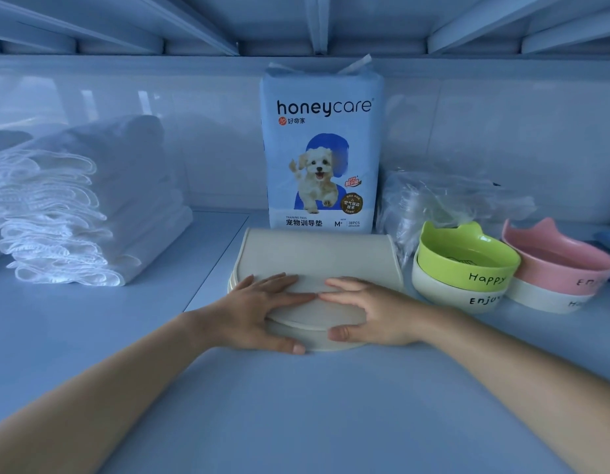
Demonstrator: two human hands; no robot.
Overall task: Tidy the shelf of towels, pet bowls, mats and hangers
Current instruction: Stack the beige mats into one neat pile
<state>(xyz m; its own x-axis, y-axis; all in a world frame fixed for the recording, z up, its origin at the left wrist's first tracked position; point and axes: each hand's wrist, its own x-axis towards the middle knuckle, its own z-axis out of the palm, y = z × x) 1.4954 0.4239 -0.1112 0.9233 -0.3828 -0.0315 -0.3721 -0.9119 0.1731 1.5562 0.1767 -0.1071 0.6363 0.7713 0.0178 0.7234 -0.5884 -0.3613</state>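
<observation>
The person is attending to the mats step of tidying the pale blue shelf. The beige round-cornered soft mats are lying stacked at the centre of the shelf, directly in front of the upright blue-and-white pack of pet training pads. The left hand and the right hand are meeting fingertip to fingertip on top of the stack, fingers lying nearly straight and thumbs bearing against the front edge, so each hand is clasping that edge. The layers are sitting slightly out of line at the front. The folded white towels are standing well apart to the left. To the right, the green cat-eared bowl and the pink cat-eared bowl are each nesting in a white bowl, just beside the mats. In my judgement the next move is calling for squaring the edges with even pressure from both hands, without nudging the bowls. No hangers are identifiable; the contents of the crumpled clear plastic bag cannot be told.
</observation>
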